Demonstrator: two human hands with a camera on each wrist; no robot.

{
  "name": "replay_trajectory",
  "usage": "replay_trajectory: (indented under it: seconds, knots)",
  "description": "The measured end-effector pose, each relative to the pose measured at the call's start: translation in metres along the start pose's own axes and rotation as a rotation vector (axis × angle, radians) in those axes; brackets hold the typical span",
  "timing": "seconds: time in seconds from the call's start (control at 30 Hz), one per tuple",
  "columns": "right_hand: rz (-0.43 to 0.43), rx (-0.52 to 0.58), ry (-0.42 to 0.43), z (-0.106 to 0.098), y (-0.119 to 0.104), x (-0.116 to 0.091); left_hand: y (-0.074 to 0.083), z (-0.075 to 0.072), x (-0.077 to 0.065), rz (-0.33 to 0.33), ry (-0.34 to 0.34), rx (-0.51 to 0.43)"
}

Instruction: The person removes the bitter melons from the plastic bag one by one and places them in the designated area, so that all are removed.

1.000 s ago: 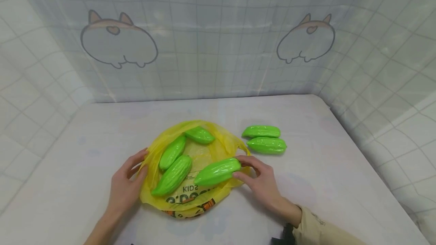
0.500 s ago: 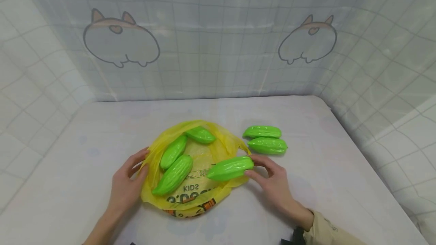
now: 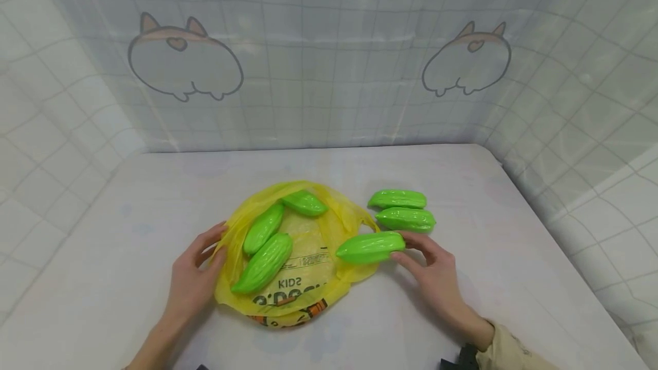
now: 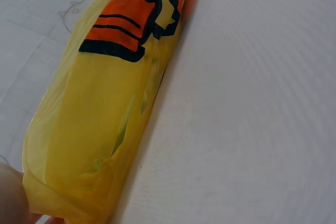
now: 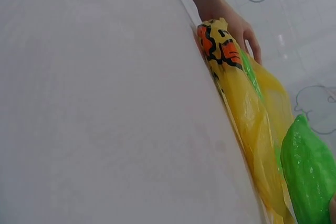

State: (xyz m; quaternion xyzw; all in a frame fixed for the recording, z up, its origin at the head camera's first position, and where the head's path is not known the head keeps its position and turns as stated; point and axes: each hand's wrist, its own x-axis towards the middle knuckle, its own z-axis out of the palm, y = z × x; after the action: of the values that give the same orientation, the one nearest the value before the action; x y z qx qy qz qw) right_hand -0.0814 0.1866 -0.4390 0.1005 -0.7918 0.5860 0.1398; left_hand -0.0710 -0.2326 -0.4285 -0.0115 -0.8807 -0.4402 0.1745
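Observation:
My right hand [image 3: 437, 270] pinches the blunt end of a glossy, ridged green bitter melon [image 3: 371, 247] between thumb and fingers. Its pointed end faces left, over the right rim of a yellow plastic bag [image 3: 308, 267]. In the right wrist view this bitter melon [image 5: 308, 171] stands above the bag's edge. My left hand [image 3: 195, 276] grips the bag's left rim, thumb inside the opening. The left wrist view shows the bag's side [image 4: 89, 124] and part of the thumb [image 4: 10, 195]. Inside the spread bag lie three more bitter melons [image 3: 263, 264].
Two bitter melons lie side by side right of the bag, a far one [image 3: 398, 198] and a near one [image 3: 406, 219]. A white cloth covers the table [image 3: 514, 244]. Behind it hangs a checked curtain [image 3: 329, 73] with cartoon animal prints.
My right hand has moved right with the bitter melon, from over the bag's inside to its right rim. The left hand keeps its grip on the bag.

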Motion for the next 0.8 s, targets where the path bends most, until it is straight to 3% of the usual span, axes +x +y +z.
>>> replay_trajectory:
  seconds: [0.23,0.8]
  knots:
    - [0.073,-0.02,0.05,-0.013,0.001,0.0,-0.001,0.001,0.0,-0.007,-0.002,0.013]
    - [0.152,-0.148,0.13,-0.04,0.008,-0.007,0.001,-0.001,0.001,-0.001,0.009,-0.029]
